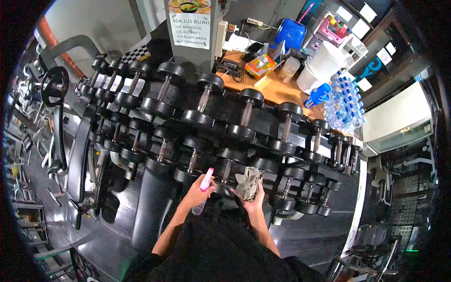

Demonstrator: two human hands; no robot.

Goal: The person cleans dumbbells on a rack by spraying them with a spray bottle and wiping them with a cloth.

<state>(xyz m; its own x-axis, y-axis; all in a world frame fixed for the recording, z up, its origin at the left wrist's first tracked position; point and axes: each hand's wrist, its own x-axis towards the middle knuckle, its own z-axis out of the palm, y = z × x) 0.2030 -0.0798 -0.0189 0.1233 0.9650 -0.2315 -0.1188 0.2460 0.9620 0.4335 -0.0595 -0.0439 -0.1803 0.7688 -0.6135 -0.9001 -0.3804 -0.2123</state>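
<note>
My left hand (pixel 193 195) is closed around a spray bottle (pixel 198 208) with a pink and white trigger head; its clear body shows below the fingers. In my right hand (pixel 254 202) is a crumpled grey-beige cloth (pixel 247 184), bunched above the palm. Both hands are in front of the lower row of a dumbbell rack. A black dumbbell (pixel 227 167) with a metal handle lies just beyond and between them. Another dumbbell (pixel 193 160) rests beyond my left hand, and one more (pixel 287 188) sits to the right of the cloth.
An upper row of dumbbells (pixel 204 99) runs behind the lower one. Behind it, a wooden counter (pixel 239 84) bears a white bucket (pixel 314 77), a blue shaker (pixel 317 95) and many water bottles (pixel 345 103). A black padded bench (pixel 152 207) stands at left, with a weight machine (pixel 58 113) farther left.
</note>
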